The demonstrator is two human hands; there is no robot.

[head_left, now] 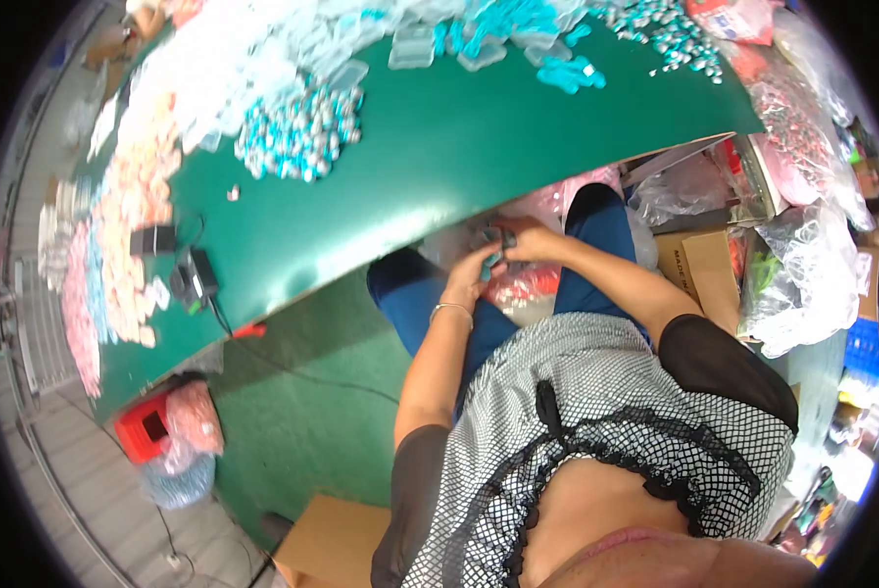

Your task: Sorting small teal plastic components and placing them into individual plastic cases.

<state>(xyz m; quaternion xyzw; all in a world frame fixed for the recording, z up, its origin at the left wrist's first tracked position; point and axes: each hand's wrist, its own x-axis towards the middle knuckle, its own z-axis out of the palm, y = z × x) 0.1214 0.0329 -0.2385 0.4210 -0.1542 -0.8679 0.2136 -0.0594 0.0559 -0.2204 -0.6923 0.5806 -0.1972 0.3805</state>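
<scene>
My left hand (467, 274), with a bracelet at the wrist, and my right hand (532, 241) meet over my lap, just below the table's front edge. The fingers of both are closed around small greyish-teal pieces (492, 238), whose kind is too small and too covered to make out. Under the hands, between my knees, a transparent plastic bag (523, 291) shows something red inside.
On the green table (439, 137) lie a heap of teal-and-silver small parts (300, 132), transparent plastic cases (412, 47), teal pieces (569, 74), peach pieces (131, 216) and a black adapter (195, 279) with a trailing cord. Cardboard boxes (699, 274) and bags stand at the right.
</scene>
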